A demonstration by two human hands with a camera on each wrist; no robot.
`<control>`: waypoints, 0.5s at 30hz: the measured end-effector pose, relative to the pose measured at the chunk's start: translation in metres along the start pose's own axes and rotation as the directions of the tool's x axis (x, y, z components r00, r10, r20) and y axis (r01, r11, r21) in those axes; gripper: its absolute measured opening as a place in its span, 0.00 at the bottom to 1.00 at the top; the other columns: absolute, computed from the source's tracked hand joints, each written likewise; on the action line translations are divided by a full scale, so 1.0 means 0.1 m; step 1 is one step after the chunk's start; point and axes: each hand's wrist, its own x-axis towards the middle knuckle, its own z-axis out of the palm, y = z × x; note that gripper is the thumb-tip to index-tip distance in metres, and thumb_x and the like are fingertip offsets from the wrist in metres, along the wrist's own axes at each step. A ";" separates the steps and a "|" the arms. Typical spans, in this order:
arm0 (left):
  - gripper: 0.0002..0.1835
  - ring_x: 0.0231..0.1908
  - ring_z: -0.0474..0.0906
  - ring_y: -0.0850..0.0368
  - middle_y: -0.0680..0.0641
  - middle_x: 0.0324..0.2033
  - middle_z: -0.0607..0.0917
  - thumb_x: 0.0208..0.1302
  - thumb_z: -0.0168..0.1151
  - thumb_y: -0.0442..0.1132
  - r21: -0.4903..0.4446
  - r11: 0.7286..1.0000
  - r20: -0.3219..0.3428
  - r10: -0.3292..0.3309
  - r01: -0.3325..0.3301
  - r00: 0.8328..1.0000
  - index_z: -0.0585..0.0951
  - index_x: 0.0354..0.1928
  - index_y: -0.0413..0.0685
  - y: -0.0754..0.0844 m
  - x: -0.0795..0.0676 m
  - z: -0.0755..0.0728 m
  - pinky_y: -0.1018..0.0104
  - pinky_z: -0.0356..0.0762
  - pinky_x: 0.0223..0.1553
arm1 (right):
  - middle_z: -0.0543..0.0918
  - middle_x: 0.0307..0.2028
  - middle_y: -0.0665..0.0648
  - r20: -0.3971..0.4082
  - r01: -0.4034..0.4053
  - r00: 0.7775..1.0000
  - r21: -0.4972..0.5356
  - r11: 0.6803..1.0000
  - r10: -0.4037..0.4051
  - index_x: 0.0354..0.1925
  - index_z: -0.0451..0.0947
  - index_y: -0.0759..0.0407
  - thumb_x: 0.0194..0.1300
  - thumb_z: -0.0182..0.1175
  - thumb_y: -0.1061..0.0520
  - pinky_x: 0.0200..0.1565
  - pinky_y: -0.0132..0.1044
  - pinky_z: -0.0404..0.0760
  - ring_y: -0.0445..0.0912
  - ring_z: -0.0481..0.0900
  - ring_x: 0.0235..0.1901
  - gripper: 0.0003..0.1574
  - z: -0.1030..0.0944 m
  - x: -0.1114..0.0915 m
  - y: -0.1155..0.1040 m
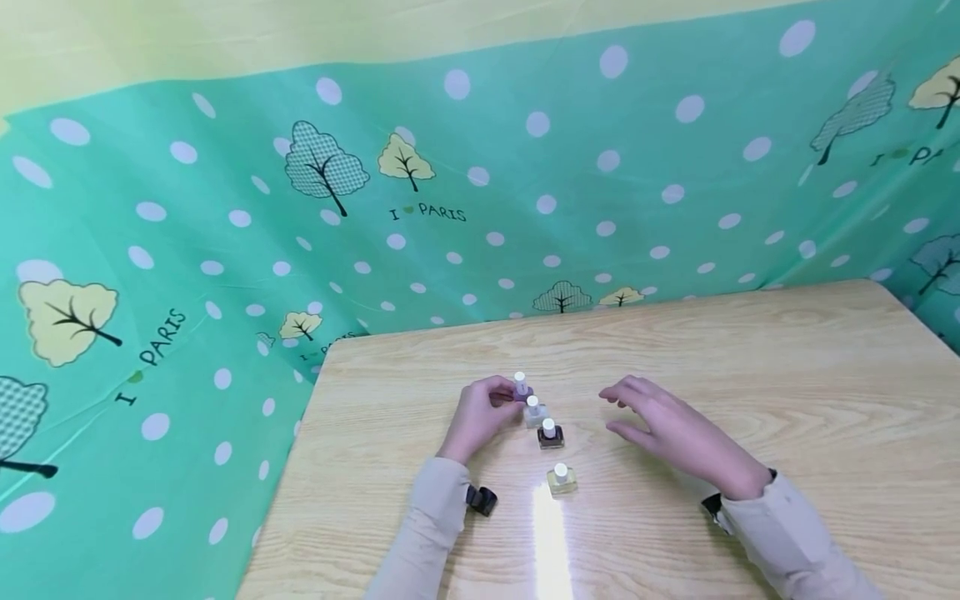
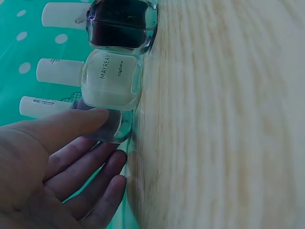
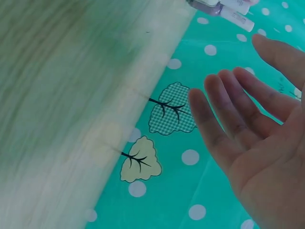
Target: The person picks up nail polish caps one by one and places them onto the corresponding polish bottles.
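Note:
Three nail polish bottles with white caps stand in a slanting row on the table: a purple nail polish bottle [image 1: 522, 392] farthest back, a pale clear bottle [image 1: 536, 414] and a dark bottle [image 1: 551, 436]. Nearer the front, apart from them, stands a pale yellow bottle [image 1: 562, 480]. With thumb and fingertips my left hand [image 1: 482, 414] pinches the purple bottle [image 2: 112, 125]; the thumb covers part of it in the left wrist view. My right hand [image 1: 667, 425] hovers to the right of the row, its fingers loosely bent and holding nothing.
The wooden table [image 1: 750, 358] runs back to a green dotted cloth [image 1: 495, 192] hung behind and at the left. A black strap piece [image 1: 483, 500] shows beside the left wrist. A bright light reflection lies on the wood in front of the yellow bottle.

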 end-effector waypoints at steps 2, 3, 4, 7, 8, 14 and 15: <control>0.11 0.39 0.84 0.58 0.49 0.41 0.89 0.60 0.71 0.34 0.004 1.000 0.004 -0.010 0.010 1.000 0.85 0.45 0.45 0.00 -0.01 -0.01 0.70 0.82 0.45 | 0.80 0.51 0.54 0.007 0.004 1.000 -0.006 1.000 -0.004 0.58 0.76 0.60 0.67 0.64 0.55 0.51 0.46 0.83 0.49 0.80 0.51 0.23 0.02 0.00 0.02; 0.11 0.40 0.84 0.57 0.49 0.41 0.88 0.60 0.71 0.34 0.008 1.000 0.006 -0.014 0.014 1.000 0.85 0.45 0.46 -0.01 -0.01 -0.01 0.69 0.82 0.45 | 0.80 0.51 0.54 0.010 0.004 1.000 -0.009 1.000 -0.004 0.59 0.76 0.60 0.67 0.65 0.54 0.52 0.46 0.83 0.49 0.80 0.51 0.24 0.03 0.00 0.02; 0.12 0.41 0.83 0.57 0.49 0.42 0.88 0.59 0.71 0.35 0.012 1.000 0.009 -0.020 0.019 1.000 0.85 0.46 0.46 -0.01 -0.01 -0.01 0.69 0.82 0.46 | 0.80 0.51 0.54 0.014 0.001 1.000 -0.011 1.000 -0.001 0.59 0.76 0.60 0.67 0.65 0.54 0.52 0.46 0.83 0.49 0.80 0.51 0.24 0.03 -0.01 0.03; 0.16 0.44 0.82 0.55 0.48 0.43 0.87 0.59 0.71 0.36 0.026 0.999 0.019 -0.019 0.018 1.000 0.84 0.50 0.44 -0.01 -0.01 -0.02 0.64 0.81 0.49 | 0.80 0.52 0.54 0.024 -0.006 1.000 -0.025 1.000 0.007 0.60 0.75 0.60 0.67 0.65 0.52 0.54 0.46 0.82 0.48 0.79 0.53 0.26 0.03 -0.01 0.06; 0.17 0.45 0.82 0.54 0.47 0.44 0.87 0.59 0.71 0.36 0.029 0.999 0.022 -0.018 0.017 1.000 0.83 0.51 0.44 -0.01 0.00 -0.02 0.63 0.81 0.50 | 0.80 0.52 0.54 0.026 -0.007 1.000 -0.029 1.000 0.008 0.60 0.75 0.60 0.67 0.65 0.52 0.54 0.45 0.82 0.48 0.79 0.53 0.26 0.02 -0.01 0.07; 0.19 0.49 0.82 0.51 0.45 0.47 0.86 0.62 0.69 0.35 0.029 0.999 0.000 -0.040 0.040 0.999 0.81 0.55 0.41 0.01 -0.05 -0.05 0.58 0.80 0.54 | 0.79 0.53 0.55 0.026 0.004 1.000 -0.047 0.999 -0.003 0.60 0.75 0.61 0.67 0.65 0.52 0.54 0.46 0.82 0.49 0.79 0.53 0.27 0.00 -0.02 0.08; 0.18 0.49 0.81 0.51 0.45 0.47 0.86 0.62 0.68 0.35 0.035 0.998 -0.007 -0.042 0.042 0.999 0.81 0.54 0.41 0.01 -0.07 -0.06 0.57 0.80 0.54 | 0.79 0.53 0.55 0.026 0.004 1.000 -0.049 0.999 -0.002 0.60 0.75 0.61 0.67 0.64 0.52 0.54 0.46 0.82 0.49 0.79 0.53 0.27 -0.01 -0.02 0.08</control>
